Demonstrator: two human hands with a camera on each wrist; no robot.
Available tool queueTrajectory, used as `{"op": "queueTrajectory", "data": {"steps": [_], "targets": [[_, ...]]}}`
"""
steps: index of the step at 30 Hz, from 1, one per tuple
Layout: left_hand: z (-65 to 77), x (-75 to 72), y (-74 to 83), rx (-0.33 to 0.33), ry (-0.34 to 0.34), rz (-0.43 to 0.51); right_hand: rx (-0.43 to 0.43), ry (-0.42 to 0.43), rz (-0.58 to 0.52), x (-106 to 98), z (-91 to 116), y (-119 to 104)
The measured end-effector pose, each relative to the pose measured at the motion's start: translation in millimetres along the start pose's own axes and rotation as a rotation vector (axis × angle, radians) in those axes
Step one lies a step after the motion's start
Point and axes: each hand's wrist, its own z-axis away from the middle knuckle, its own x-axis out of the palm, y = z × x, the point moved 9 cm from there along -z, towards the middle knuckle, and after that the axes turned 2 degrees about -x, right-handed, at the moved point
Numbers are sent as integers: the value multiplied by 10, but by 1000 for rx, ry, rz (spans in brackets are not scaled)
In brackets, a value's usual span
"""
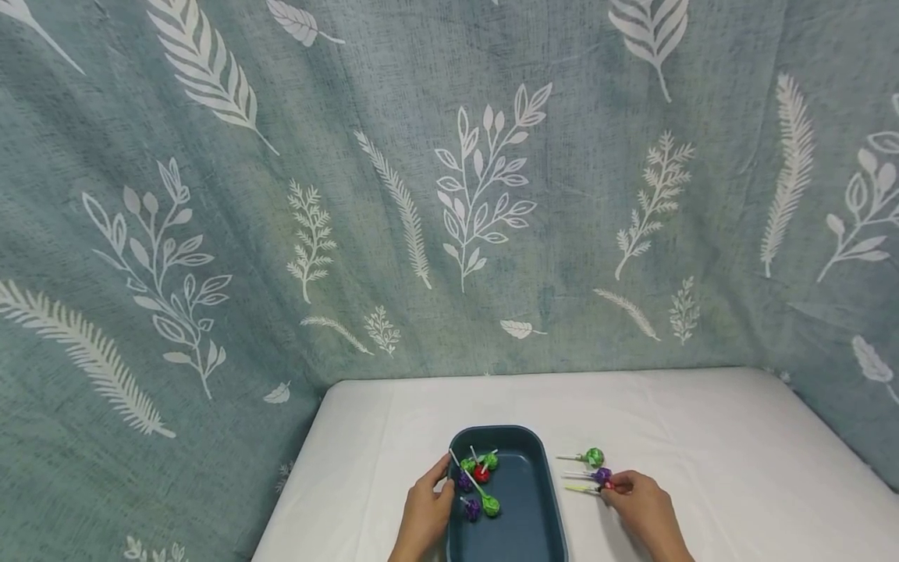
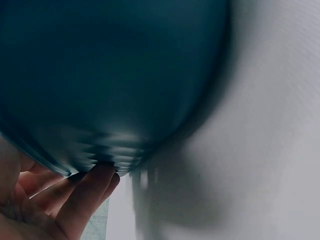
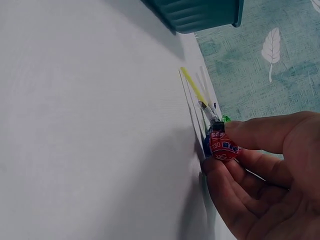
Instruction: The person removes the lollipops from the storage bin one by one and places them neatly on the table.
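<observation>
My left hand (image 1: 427, 506) grips the left edge of a dark blue tray (image 1: 552, 499), its fingers (image 2: 95, 192) against the outer wall in the left wrist view. Between the thumb and fingers of my right hand (image 1: 642, 503) is a red-wrapped lollipop (image 3: 223, 146) with a yellow stick. Beside it on the white table lie a purple lollipop (image 1: 602, 474) and, farther back, a green lollipop (image 1: 595, 457), their sticks toward the tray. Inside the tray, on its left side, are several lollipops, among them a red one (image 1: 481, 473), a green one (image 1: 491, 506) and a purple one (image 1: 472, 510).
A white cloth (image 1: 737, 453) covers the table. Behind it and at the sides hangs a green-blue curtain (image 1: 393, 328) printed with white leaves. The tray's right wall stands between its inside and the lollipops on the table.
</observation>
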Motion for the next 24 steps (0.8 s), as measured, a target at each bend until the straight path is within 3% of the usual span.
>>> {"op": "queueTrajectory", "data": {"steps": [11,24], "targets": [[9,-5,16,2,3,1,23,4,30,61,-19,59],[5,-18,22,33,8,-10,-13,7,20,28,-23,9]]}}
